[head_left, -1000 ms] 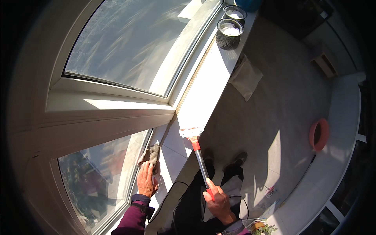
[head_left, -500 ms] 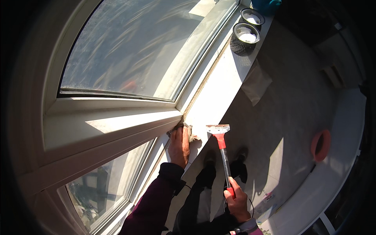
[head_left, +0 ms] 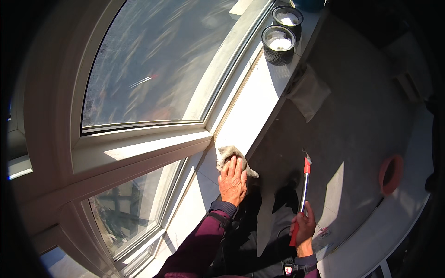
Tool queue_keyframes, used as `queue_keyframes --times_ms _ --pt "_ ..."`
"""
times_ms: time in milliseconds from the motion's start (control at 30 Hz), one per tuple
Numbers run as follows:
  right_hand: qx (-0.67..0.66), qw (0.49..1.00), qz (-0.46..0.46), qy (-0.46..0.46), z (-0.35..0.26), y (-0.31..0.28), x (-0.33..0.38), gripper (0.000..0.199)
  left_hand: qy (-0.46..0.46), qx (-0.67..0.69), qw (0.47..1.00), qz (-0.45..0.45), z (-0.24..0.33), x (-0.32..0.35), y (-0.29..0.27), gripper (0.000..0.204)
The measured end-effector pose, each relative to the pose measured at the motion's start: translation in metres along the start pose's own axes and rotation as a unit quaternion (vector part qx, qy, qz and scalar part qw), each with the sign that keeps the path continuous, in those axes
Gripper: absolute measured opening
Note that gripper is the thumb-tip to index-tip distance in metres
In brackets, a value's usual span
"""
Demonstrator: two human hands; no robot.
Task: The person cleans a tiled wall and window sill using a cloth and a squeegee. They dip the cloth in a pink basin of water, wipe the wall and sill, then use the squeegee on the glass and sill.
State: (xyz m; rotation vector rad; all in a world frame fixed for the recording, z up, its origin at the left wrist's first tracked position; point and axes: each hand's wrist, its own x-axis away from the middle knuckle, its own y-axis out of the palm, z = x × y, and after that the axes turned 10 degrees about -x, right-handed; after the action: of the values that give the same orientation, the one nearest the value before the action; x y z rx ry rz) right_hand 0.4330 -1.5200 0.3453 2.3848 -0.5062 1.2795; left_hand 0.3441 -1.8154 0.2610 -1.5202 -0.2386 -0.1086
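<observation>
My left hand lies over a crumpled grey-beige rag, pressing it on the white windowsill near its outer edge. Its fingers are close together, and the rag bunches out beyond them toward the right. Out over the floor, my right hand grips a long-handled scraper by its red lower end. The scraper points upward, its head turned nearly edge-on, with a red neck and a shiny shaft.
Two dark textured pots with white contents stand at the sill's far end. The white window frame borders the sill on the left. A pale bag lies below the sill's edge, and an orange-pink basin is at right.
My left hand and the rag have moved from the window-frame corner toward the sill's outer edge. My right hand has shifted right with the scraper, whose head has left the sill and turned.
</observation>
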Motion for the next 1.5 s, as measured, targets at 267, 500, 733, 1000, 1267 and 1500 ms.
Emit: queue_keyframes --times_ms 267,500,733,1000,1267,1500 --pt "0.009 0.999 -0.007 0.037 -0.029 -0.066 -0.004 0.072 -0.054 -0.169 0.984 -0.024 -0.088 0.059 -0.022 0.052" --pt "0.085 0.996 0.032 0.027 -0.081 -0.08 -0.02 0.069 -0.026 0.034 0.995 0.089 -0.022 -0.006 0.032 0.057" --pt "0.162 0.986 0.012 0.036 -0.141 -0.026 -0.045 0.067 0.001 0.035 0.991 0.132 0.049 -0.169 -0.003 0.058" --pt "0.139 0.989 -0.025 0.043 -0.181 0.022 -0.096 0.065 0.052 -0.044 0.976 0.207 0.074 -0.323 -0.027 0.064" --pt "0.198 0.977 -0.057 0.063 -0.226 0.001 -0.127 0.067 -0.087 -0.099 0.979 0.158 0.058 -0.297 -0.005 0.083" --pt "0.218 0.971 -0.045 0.091 -0.275 -0.074 -0.169 0.069 -0.284 -0.077 0.955 0.043 0.031 -0.148 -0.01 0.077"
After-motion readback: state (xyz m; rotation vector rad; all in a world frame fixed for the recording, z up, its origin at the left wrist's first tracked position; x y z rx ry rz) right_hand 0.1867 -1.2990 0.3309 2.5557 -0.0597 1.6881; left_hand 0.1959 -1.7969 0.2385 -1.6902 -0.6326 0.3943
